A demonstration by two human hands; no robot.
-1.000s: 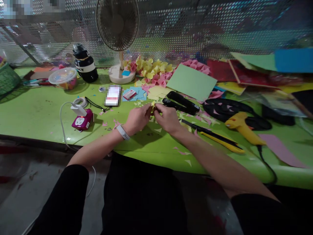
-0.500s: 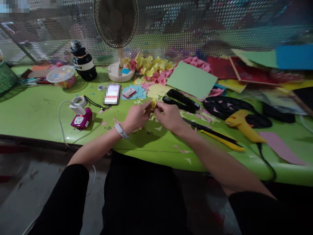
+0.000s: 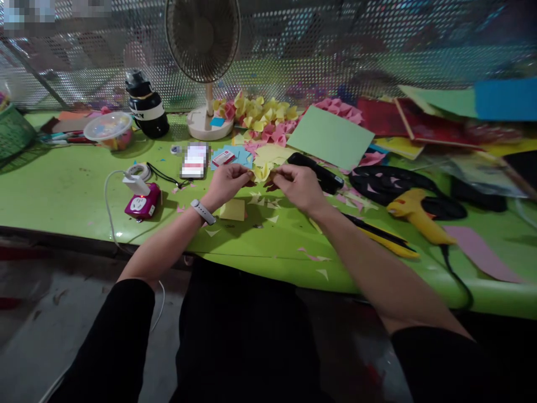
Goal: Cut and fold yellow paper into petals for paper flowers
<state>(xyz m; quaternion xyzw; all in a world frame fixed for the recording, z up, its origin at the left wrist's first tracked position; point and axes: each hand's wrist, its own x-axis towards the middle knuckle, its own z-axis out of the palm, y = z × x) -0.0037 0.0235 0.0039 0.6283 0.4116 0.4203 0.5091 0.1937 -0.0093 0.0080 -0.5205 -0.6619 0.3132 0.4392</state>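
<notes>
Between my fingers is a small yellow paper flower (image 3: 262, 173), its petals spread. My left hand (image 3: 230, 183) pinches its left side, and my right hand (image 3: 297, 184) pinches the right. A yellow paper square (image 3: 232, 210) lies below my left hand. Just behind the flower rest pale yellow paper sheets (image 3: 274, 154) and blue paper squares (image 3: 241, 158) with a small red-and-white box (image 3: 223, 159) on top. A black stapler (image 3: 321, 172) lies beyond my right hand, partly covered by it. Farther back is a pile of yellow paper flowers (image 3: 266, 113) and pink ones (image 3: 279, 134).
A yellow glue gun (image 3: 419, 215) and a yellow-black cutter-like tool (image 3: 384, 238) lie right. Left are a purple power socket (image 3: 143, 202) with a cable, a phone (image 3: 195, 160), a black bottle (image 3: 147, 109) and a fan (image 3: 210, 123). Paper scraps are scattered about.
My hands have moved apart, and the yellow paper between them has spread from a narrow folded shape into petals. The yellow square below my left hand has come into view.
</notes>
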